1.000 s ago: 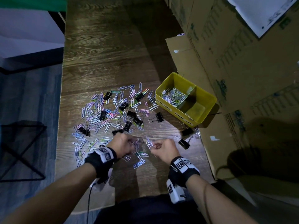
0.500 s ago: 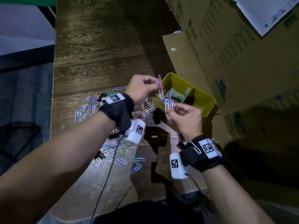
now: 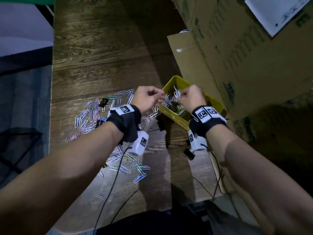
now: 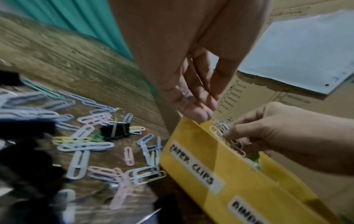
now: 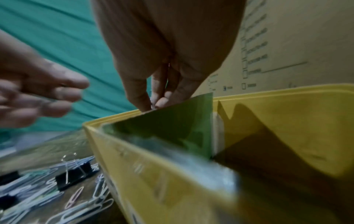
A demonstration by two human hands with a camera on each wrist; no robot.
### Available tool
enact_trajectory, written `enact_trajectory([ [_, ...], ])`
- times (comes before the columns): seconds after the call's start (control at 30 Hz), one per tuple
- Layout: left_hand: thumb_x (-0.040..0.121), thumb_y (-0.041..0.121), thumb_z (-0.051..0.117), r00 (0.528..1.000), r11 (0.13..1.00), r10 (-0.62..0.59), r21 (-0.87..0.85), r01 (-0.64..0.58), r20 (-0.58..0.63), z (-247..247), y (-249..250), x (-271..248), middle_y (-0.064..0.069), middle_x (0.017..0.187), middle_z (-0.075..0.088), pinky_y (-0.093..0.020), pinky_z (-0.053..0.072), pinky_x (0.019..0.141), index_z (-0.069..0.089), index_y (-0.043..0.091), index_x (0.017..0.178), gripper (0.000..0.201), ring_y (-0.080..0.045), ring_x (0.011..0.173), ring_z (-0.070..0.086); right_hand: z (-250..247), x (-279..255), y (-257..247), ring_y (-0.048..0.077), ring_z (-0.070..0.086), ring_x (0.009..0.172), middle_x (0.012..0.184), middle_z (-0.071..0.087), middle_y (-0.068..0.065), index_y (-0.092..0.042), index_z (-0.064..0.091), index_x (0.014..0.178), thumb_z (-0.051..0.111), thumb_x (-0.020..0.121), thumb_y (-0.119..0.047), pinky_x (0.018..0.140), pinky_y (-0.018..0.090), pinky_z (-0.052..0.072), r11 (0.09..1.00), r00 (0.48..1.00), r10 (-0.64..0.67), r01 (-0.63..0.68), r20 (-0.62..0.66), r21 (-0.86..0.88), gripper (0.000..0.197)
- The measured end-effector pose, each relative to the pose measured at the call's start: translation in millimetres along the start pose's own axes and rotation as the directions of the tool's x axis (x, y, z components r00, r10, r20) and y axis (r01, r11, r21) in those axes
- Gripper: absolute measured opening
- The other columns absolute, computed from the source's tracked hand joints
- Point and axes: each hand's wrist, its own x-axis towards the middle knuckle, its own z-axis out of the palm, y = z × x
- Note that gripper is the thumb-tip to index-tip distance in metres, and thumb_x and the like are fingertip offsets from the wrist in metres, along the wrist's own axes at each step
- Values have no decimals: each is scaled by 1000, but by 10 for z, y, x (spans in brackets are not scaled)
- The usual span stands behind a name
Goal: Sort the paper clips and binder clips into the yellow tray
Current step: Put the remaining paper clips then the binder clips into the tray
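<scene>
The yellow tray stands at the table's right, its front labelled "PAPER CLIPS". Its left compartment holds several paper clips. Both hands hover over that compartment. My right hand pinches a small bunch of paper clips just above the rim. My left hand brings thumb and fingertips together on a clip at the bunch's top. Loose coloured paper clips and black binder clips lie on the wooden table. The tray's right compartment looks bare.
Big cardboard boxes rise right behind and beside the tray, with a white sheet on top. The table's left edge drops to a dark floor. Wrist camera cables trail over the near table.
Both hands rose from the pile near me with paper clips and moved forward and right. They now hang low over the tray's left compartment.
</scene>
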Motion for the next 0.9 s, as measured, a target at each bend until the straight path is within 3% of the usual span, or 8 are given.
enact_trajectory([
  [0.2,89,21,61,946,839,-73,532,-113,316,-478,-462,-522,-2,75,70,-23,51,63,69,11,89,13,-13,63,63,105,-98,-84,30,64,97,114,66,15,-13,66,118,68,85,-24,91,39,53,972,987,-156,160,40,-174,34],
  [0.33,92,18,53,837,656,-266,726,-206,478,-671,-714,-957,11,74,62,-7,39,49,67,11,95,16,5,58,54,198,-426,-242,12,59,88,103,63,-1,-18,69,111,70,83,-22,77,13,45,938,944,-326,331,-55,106,28],
  [0.4,91,13,47,792,525,-374,814,-249,483,-776,-925,-1141,8,76,62,-10,46,55,64,2,84,21,5,61,56,291,-667,-313,9,60,79,89,64,-8,-20,71,103,71,83,-22,73,15,50,900,919,-381,344,102,267,20],
  [0.53,89,21,39,709,215,-595,925,-313,378,-777,-1148,-1476,-15,99,64,-32,52,76,56,6,91,22,-29,94,62,759,-1083,-169,13,66,79,84,72,-7,-20,75,89,72,82,-26,74,27,54,901,636,-405,399,657,169,9],
  [0.67,88,18,43,750,358,-438,861,-361,497,-616,-1114,-1510,-14,92,65,-29,40,63,61,9,91,20,-30,84,60,1289,-1440,107,-4,51,41,48,61,-12,-6,74,92,72,82,-20,46,9,39,887,360,-151,461,921,-35,17],
  [0.73,82,20,46,799,444,-342,835,-326,494,-613,-1220,-1419,-10,81,66,-30,42,60,57,18,76,14,-28,74,58,1423,-1473,141,-2,55,52,61,68,-11,-12,75,92,71,81,-21,56,14,44,899,403,-113,431,908,-79,15],
  [0.8,76,23,46,855,487,-290,835,-254,429,-652,-1329,-1349,-1,73,61,-30,44,60,47,23,66,10,-24,69,54,1465,-1434,127,10,61,71,85,74,-2,-17,75,89,71,80,-24,66,21,45,906,533,-154,412,832,-96,13],
  [0.9,78,20,52,955,519,-80,830,-203,284,-694,-1387,-1337,0,79,59,-31,45,62,52,22,71,7,-25,73,58,1412,-1417,126,13,57,77,90,70,4,-15,71,86,75,78,-28,71,21,41,922,701,-229,380,676,-81,16],
])
